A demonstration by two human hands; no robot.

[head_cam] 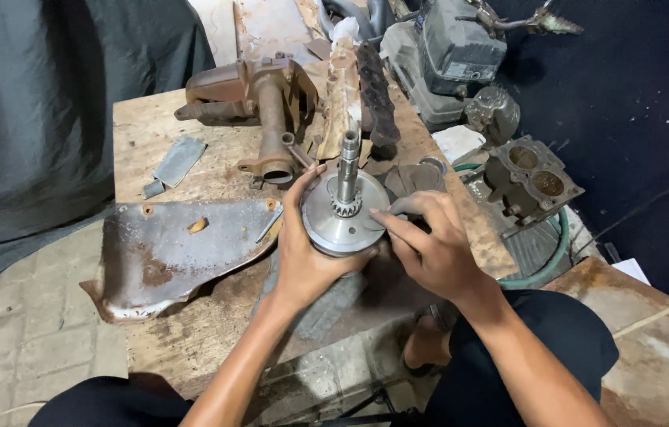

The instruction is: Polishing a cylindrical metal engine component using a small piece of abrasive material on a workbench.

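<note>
A person's left hand (303,257) cradles a round steel drum (344,213) from below and from its left side, the fingers (308,175) curled up around the rim and the thumb pressed under its near edge. The drum is held just above the near edge of a worn wooden desk (145,126), face up, with a splined shaft (348,162) and a small gear at its base rising upright from the centre. The right hand (429,245) comes in from the right, its forefinger and thumb drawn close together and touching the drum's right rim; whether they pinch anything small cannot be told. To the left of the drum a rusted sheet-metal cover (184,245) lies flat on the desk. Behind it stands a rusty cast housing (267,99), and off the desk's right side sits a grey cylinder block (532,182) inside a loop of green hose (559,249).
</note>
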